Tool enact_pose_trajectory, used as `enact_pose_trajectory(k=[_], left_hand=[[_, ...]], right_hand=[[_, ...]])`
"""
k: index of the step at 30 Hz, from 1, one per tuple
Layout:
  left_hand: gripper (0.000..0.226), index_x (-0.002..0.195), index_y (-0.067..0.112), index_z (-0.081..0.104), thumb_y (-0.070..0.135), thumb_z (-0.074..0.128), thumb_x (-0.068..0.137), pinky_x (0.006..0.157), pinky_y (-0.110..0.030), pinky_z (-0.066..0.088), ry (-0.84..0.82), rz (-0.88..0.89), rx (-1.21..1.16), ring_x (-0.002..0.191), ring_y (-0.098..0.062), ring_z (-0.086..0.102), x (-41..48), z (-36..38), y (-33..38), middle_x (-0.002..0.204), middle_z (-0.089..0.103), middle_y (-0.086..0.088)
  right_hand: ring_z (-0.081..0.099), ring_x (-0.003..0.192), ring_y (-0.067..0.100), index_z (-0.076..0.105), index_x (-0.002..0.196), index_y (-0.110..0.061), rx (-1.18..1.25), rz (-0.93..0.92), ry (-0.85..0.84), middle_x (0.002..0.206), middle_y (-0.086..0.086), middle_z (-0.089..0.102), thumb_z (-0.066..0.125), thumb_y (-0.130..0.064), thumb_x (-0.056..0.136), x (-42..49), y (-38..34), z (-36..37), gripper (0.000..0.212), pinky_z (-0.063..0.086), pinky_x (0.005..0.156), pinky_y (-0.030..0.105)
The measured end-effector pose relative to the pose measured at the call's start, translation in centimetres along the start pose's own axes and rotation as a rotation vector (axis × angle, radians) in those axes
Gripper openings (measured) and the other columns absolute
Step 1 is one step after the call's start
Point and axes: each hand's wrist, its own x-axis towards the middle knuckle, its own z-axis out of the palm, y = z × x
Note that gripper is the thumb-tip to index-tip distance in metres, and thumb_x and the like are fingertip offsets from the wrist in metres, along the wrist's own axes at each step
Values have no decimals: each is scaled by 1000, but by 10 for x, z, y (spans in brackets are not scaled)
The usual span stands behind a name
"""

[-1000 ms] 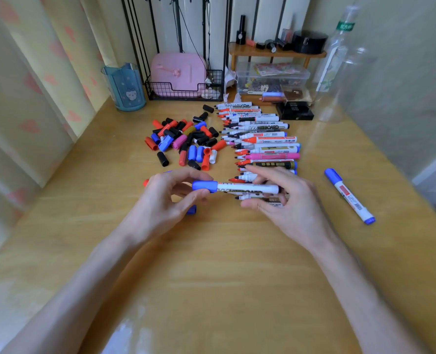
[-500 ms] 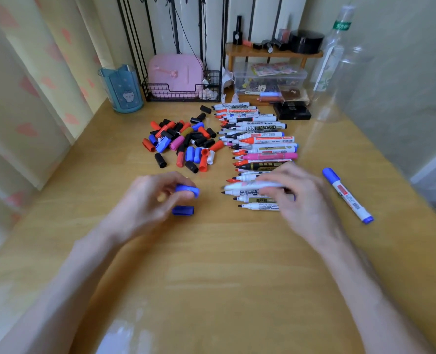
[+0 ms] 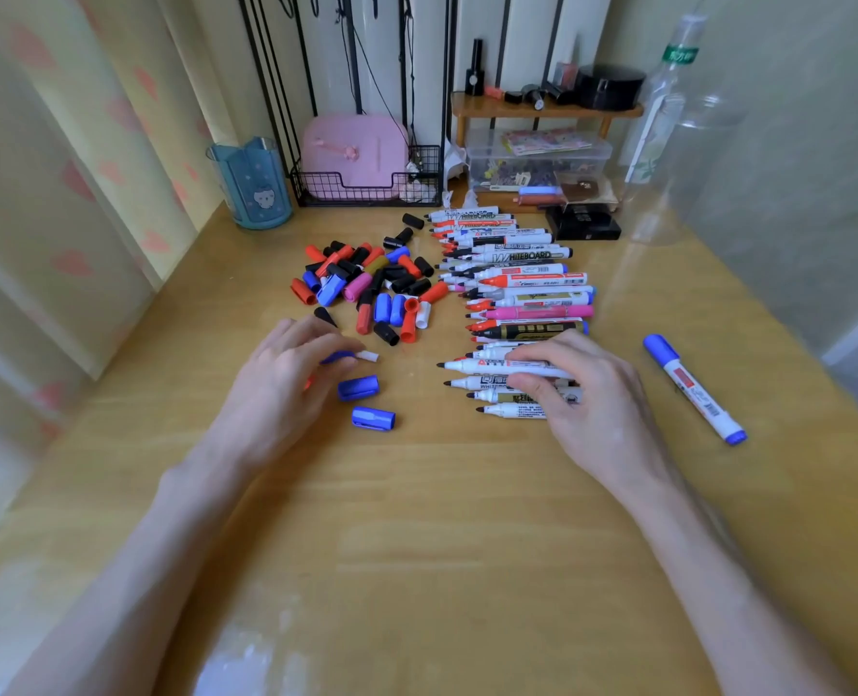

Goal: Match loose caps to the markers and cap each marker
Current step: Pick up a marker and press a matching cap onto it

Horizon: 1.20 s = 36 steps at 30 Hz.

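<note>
Markers (image 3: 522, 288), uncapped and of mixed colours, are laid in a row down the middle of the table (image 3: 416, 545), tips pointing left; the caps (image 3: 371, 288), in red, blue, black, pink and white, are heaped just left of the row. One capped marker (image 3: 693, 389), blue at both ends, is set well apart to the right. Containers at the back: a blue cup (image 3: 252, 185), contents not visible; a wire basket (image 3: 366, 188) in which a pink case (image 3: 354, 150) is stood; a clear box (image 3: 537, 160) filled with small items too blurred to name, placed under a wooden shelf (image 3: 547, 110) on which dark jars and bottles are kept; a clear bottle (image 3: 660, 118) at the right. The right hand (image 3: 582, 394) is laid over the nearest markers, its fingers closed around one marker (image 3: 492, 365) with a dark tip, thumb beneath. The left hand (image 3: 286, 389) is rested left of the row, fingers curled on a blue cap (image 3: 337, 356), with a white piece (image 3: 368, 356) shown at the fingertips. Two blue caps are left loose on the table just right of that hand: one (image 3: 358, 387) nearly touching it, the other (image 3: 373, 417) slightly nearer the camera.
</note>
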Motion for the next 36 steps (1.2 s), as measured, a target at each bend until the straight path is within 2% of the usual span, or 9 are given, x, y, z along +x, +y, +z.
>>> enact_pose_trajectory(k=[4, 10, 14, 17, 20, 22, 24, 29, 36], left_hand=[[20, 118, 20, 75, 18, 68, 99, 85, -37, 47, 65, -140, 54, 102, -26, 54, 8, 3, -10, 112, 64, 1], [21, 114, 24, 77, 35, 71, 96, 83, -42, 50, 19, -265, 42, 102, -27, 56, 9, 1, -25, 109, 68, 1], [16, 105, 23, 80, 33, 74, 95, 81, -38, 46, 30, -290, 54, 103, -27, 56, 10, 6, -23, 110, 69, 1], [13, 104, 21, 78, 30, 73, 96, 82, -38, 44, 98, -277, 37, 101, -30, 59, 10, 2, -19, 105, 71, 1], [10, 104, 24, 75, 30, 70, 99, 76, -37, 48, 181, -283, -147, 91, -19, 66, 9, -9, -4, 91, 71, 12], [7, 104, 23, 73, 25, 69, 100, 72, -40, 56, 128, -254, -374, 81, -13, 72, 8, -12, 12, 89, 75, 11], [8, 106, 25, 72, 24, 71, 98, 71, -42, 58, 55, -203, -472, 77, -16, 74, 7, -10, 27, 96, 75, 12], [20, 114, 27, 76, 28, 75, 94, 69, -37, 52, -18, -179, -530, 75, -20, 72, 6, -6, 40, 100, 76, 14], [17, 110, 25, 75, 29, 74, 93, 71, -25, 52, -112, -135, -578, 82, -19, 70, 5, -2, 52, 101, 77, 9]], right_hand=[[67, 95, 14, 78, 108, -19, 3, 3, -22, 102, -8, 68, 78, -18, 92, -1, -1, 4, 15, 51, 85, 31], [64, 93, 9, 78, 107, -21, 11, 13, -38, 100, -12, 66, 79, -18, 92, -2, -1, 8, 15, 49, 84, 27], [64, 93, 12, 78, 107, -22, 11, 10, -48, 99, -11, 67, 78, -19, 93, -2, -4, 9, 15, 50, 84, 29], [65, 95, 12, 78, 108, -21, 14, 11, -42, 101, -10, 67, 78, -19, 93, -3, -4, 9, 15, 51, 86, 32], [66, 97, 12, 77, 110, -19, 24, 3, -16, 103, -9, 67, 77, -16, 94, -3, -5, 9, 16, 52, 86, 33], [66, 97, 11, 77, 111, -19, 37, -1, 6, 104, -9, 67, 76, -16, 94, -3, -6, 9, 17, 51, 86, 29], [66, 98, 11, 78, 112, -20, 46, -3, 26, 104, -8, 67, 77, -16, 94, -3, -8, 8, 18, 51, 86, 27], [67, 97, 13, 78, 112, -19, 51, -23, 43, 103, -7, 68, 78, -14, 92, -3, -10, 10, 21, 52, 85, 30], [66, 90, 11, 80, 111, -18, 57, -85, 32, 99, -8, 67, 79, -13, 91, -4, -11, 14, 20, 52, 81, 27]])
